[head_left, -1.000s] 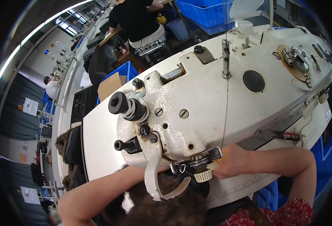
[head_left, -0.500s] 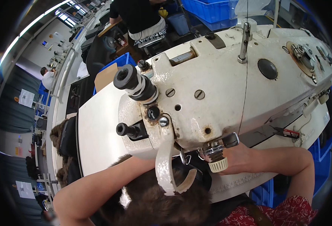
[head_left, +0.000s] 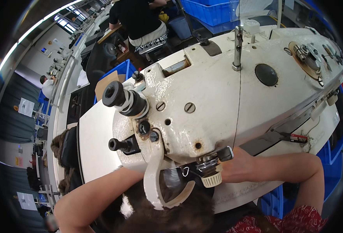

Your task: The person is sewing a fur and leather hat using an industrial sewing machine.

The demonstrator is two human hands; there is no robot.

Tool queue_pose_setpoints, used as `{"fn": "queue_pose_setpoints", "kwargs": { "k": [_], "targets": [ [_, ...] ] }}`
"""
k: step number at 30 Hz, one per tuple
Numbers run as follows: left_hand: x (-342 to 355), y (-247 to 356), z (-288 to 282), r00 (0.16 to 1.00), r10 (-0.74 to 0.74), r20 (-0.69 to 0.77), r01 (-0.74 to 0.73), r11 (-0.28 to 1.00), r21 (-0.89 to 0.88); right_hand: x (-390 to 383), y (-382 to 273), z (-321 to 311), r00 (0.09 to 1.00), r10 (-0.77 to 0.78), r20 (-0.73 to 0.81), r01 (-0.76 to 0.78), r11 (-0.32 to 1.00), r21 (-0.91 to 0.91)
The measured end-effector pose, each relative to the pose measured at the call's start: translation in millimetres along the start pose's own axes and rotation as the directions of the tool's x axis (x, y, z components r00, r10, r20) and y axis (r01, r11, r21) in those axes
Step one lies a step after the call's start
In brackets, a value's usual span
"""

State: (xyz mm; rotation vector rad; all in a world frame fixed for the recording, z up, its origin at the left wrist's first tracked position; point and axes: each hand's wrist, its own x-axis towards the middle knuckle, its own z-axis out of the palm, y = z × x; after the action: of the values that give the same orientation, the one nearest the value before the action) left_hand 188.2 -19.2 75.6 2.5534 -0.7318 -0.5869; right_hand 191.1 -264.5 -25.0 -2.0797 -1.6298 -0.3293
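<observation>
A large white sewing machine (head_left: 218, 101) fills the middle, its curved take-up guard (head_left: 154, 182) hanging down in front. My left forearm (head_left: 93, 192) reaches in from the lower left, and the hand is hidden behind the machine's head. My right hand (head_left: 235, 167) is behind the ribbed tension knob (head_left: 211, 180); its back and wrist show, its fingers do not. Between my arms lies a brown furry piece (head_left: 167, 219) with dark material by it, beneath the machine's head. What either hand grips is hidden. A dark thread (head_left: 238, 108) runs down across the machine.
Red-and-black thread snips (head_left: 295, 138) lie on the white table (head_left: 97, 143) at the right. Blue bins (head_left: 272, 202) stand below the table's edge. Black pieces with fur trim (head_left: 64, 149) are at the left. Another person (head_left: 136, 23) sits beyond the machine.
The view has shifted, so the machine appears farther left. My right hand shows a little more beside the tension knob. Both arms stay in much the same posture.
</observation>
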Motion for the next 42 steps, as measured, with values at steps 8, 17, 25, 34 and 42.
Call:
{"fn": "queue_pose_setpoints", "kwargs": {
  "k": [8, 17, 25, 34, 42],
  "targets": [
    [2.1, -3.5, -8.9, 1.000, -0.005, 0.030, 0.005, 1.000, 0.004, 3.3, -9.8, -19.1, 0.999, 0.031, -0.026, -0.033, 0.998, -0.046],
    [-2.8, -5.1, -16.5, 0.998, -0.020, 0.060, 0.018, 0.999, 0.038, 4.1, -11.0, -27.3, 0.998, 0.029, -0.053, -0.033, 0.998, -0.058],
    [-18.5, 0.2, -28.5, 0.995, -0.051, 0.084, 0.042, 0.993, 0.107, 4.8, -13.8, -23.8, 0.998, 0.006, -0.062, -0.013, 0.994, -0.110],
    [-3.6, -17.7, -34.4, 0.997, 0.048, 0.064, -0.062, 0.969, 0.240, 3.5, -10.6, -19.0, 0.999, 0.028, 0.014, -0.028, 0.998, -0.057],
    [-61.7, 33.3, -12.5, 0.939, -0.311, -0.149, 0.285, 0.943, -0.171, 9.8, -29.3, -22.7, 0.969, 0.018, -0.246, 0.039, 0.974, 0.225]
  ]
}}
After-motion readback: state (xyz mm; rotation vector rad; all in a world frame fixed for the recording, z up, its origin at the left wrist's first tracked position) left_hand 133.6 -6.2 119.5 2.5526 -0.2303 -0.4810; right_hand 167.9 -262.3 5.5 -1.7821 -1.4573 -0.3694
